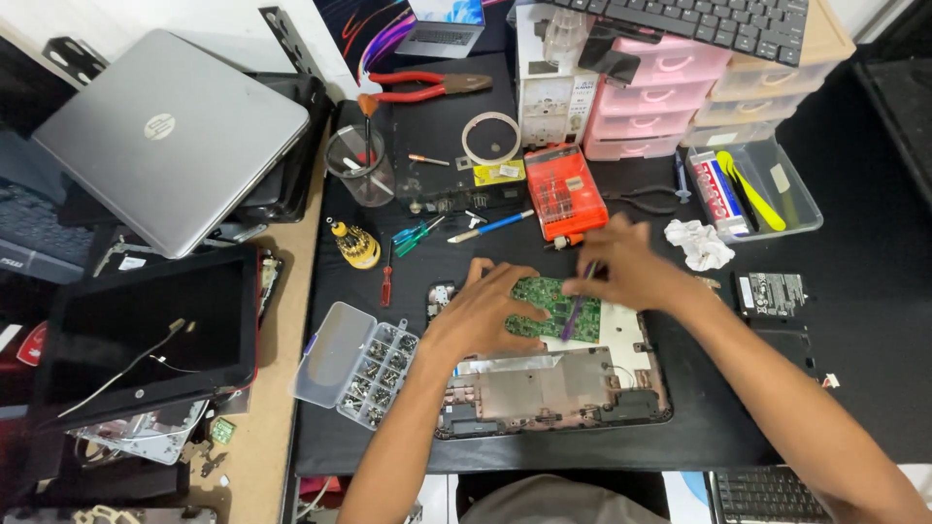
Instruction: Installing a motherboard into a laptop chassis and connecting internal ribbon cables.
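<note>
The opened laptop base (553,388) carries a green circuit board (553,303), left hand (485,315) flat at its nine o'clock, right hand (626,267) at two o'clock pinching a purple tool (573,309).

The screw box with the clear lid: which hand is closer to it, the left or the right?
Left. The left hand rests on the green board, just right of the screw box. The right hand is farther right, holding a purple tool.

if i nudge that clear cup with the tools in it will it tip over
Probably fairly easily: the clear cup looks light and thin-walled, and the screwdriver rises well above its rim, making it top-heavy. It may slide little on the dark mat.
</note>
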